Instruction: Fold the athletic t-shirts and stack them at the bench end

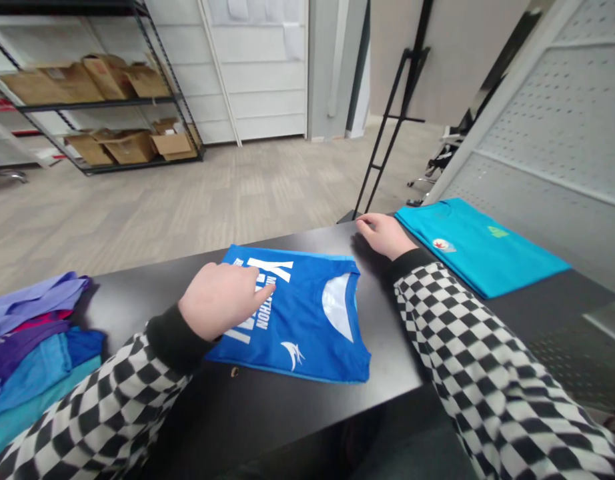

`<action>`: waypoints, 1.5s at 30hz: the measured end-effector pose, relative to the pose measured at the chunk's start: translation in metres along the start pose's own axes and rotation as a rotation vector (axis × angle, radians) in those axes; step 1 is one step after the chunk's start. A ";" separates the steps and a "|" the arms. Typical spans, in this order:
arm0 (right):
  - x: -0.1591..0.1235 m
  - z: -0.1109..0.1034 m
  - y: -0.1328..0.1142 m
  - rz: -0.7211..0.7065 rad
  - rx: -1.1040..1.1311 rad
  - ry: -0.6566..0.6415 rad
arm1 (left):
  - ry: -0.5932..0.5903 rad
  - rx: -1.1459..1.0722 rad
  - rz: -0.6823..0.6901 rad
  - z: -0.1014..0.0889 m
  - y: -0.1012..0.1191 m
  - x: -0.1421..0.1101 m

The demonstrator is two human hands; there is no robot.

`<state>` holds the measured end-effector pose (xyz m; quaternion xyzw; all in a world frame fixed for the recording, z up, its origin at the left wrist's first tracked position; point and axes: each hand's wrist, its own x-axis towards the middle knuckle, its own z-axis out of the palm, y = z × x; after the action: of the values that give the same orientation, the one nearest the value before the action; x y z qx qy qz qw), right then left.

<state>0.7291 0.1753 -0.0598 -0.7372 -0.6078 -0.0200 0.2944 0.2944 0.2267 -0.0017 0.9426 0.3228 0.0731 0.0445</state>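
A blue sleeveless running shirt (307,320) with white lettering lies folded on the dark table, its neck opening toward the right. My left hand (225,297) rests over the shirt's left part, thumb and forefinger apart, covering some of the lettering; its other fingers are hidden. Close to the far table edge, my right hand (385,235) lies with loosely bent fingers and a gap by the thumb, nothing visible in it. Beside that wrist is a folded teal shirt (492,257) with a small round badge and a yellow-green mark.
A loose pile of purple, red and blue clothes (35,353) covers the left end of the table (287,417). Beyond stand a black easel (395,117) and a shelf rack (102,103) with cardboard boxes (130,145). A perforated white panel (552,127) rises at the right.
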 end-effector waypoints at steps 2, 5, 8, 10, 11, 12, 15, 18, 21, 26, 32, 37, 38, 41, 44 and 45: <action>-0.001 -0.003 0.003 0.007 0.007 0.018 | -0.038 0.028 0.162 -0.006 0.006 0.005; -0.002 -0.006 0.009 0.010 0.015 0.038 | -0.187 -0.055 0.417 0.009 0.006 0.019; -0.003 -0.008 0.011 0.016 0.020 0.042 | -0.296 -0.074 0.448 0.036 0.000 0.029; -0.004 -0.009 0.010 0.016 0.022 0.019 | -0.303 -0.050 0.395 0.048 -0.001 0.033; -0.004 -0.010 0.009 0.015 0.025 0.003 | -0.298 -0.035 0.355 0.051 0.000 0.034; -0.004 -0.011 0.008 0.015 0.031 -0.014 | -0.289 -0.018 0.306 0.053 0.003 0.035; -0.004 -0.013 0.004 0.034 0.035 -0.053 | -0.255 0.022 0.146 0.054 0.015 0.036; -0.004 -0.014 0.000 0.056 0.021 -0.079 | -0.294 0.019 0.138 0.049 0.025 0.031; -0.004 -0.014 -0.001 0.067 0.032 -0.091 | -0.342 0.012 0.278 0.034 0.026 0.021; -0.005 -0.018 -0.002 0.039 0.025 -0.089 | -0.231 0.025 0.330 0.006 0.012 0.014; -0.004 -0.020 -0.018 -0.103 0.006 -0.081 | -0.325 0.049 0.244 0.036 -0.008 0.031; -0.013 -0.020 -0.051 -0.289 0.061 -0.054 | -0.286 0.058 0.128 0.053 -0.009 0.047; -0.015 -0.020 -0.058 -0.314 0.069 -0.057 | -0.283 0.061 0.089 0.055 -0.005 0.050; -0.019 -0.019 -0.069 -0.377 0.077 -0.100 | -0.250 0.063 -0.093 0.060 0.015 0.061; -0.020 -0.018 -0.068 -0.391 0.065 -0.162 | -0.220 0.043 -0.324 0.067 0.044 0.070; -0.020 -0.018 -0.065 -0.378 0.056 -0.181 | -0.225 0.030 -0.382 0.067 0.054 0.070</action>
<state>0.6704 0.1555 -0.0261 -0.6003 -0.7596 0.0082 0.2500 0.3931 0.2250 -0.0527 0.8671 0.4896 -0.0469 0.0791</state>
